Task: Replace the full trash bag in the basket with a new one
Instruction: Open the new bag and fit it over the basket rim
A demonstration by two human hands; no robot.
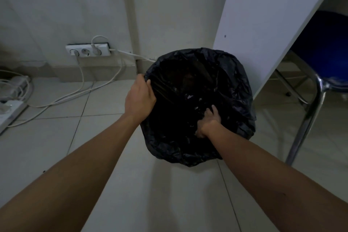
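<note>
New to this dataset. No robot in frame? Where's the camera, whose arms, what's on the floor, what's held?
There is no robot. A person works bare-handed, and the single picture comes from a wide-angle camera on their head, looking forward and down, so both arms are their own. On the tiled floor stands the basket, hidden under the black trash bag that lines it and drapes over its sides. The left hand grips the bag's rim. The right hand reaches inside the bag; it is too dark to tell whether it holds anything. Nearby are a white desk panel, a blue chair and a power strip on the wall with white cables trailing down.
</note>
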